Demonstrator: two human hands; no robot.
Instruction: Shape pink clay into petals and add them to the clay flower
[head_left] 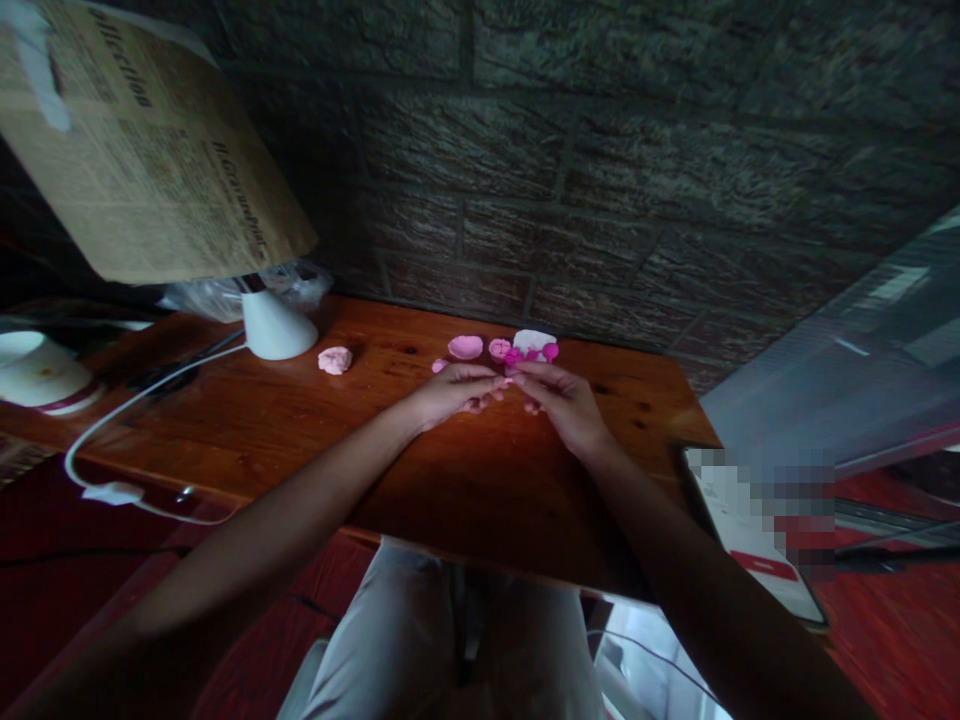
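My left hand [456, 393] and my right hand [566, 405] meet above the wooden table. Between their pinched fingertips is a small pink piece of what looks like modelling clay [508, 381], mostly covered by the fingers. Just beyond them lie a pink oval dish-like piece [466, 347] and a smaller round pink piece [499, 348]. Several magenta pieces [550, 351] sit by a white flat piece [534, 339], partly behind my right hand. A little pink bit [439, 366] rests beside my left fingers. Farther left is a rough pale pink lump [334, 360].
A lamp with a white base [279, 328] and a newsprint-patterned shade [172, 150] stands at the left, its white cord [97, 425] hanging over the table edge. A white cup [41, 370] is far left. A tablet-like device [757, 540] lies right. A stone-patterned wall [510, 150] rises behind.
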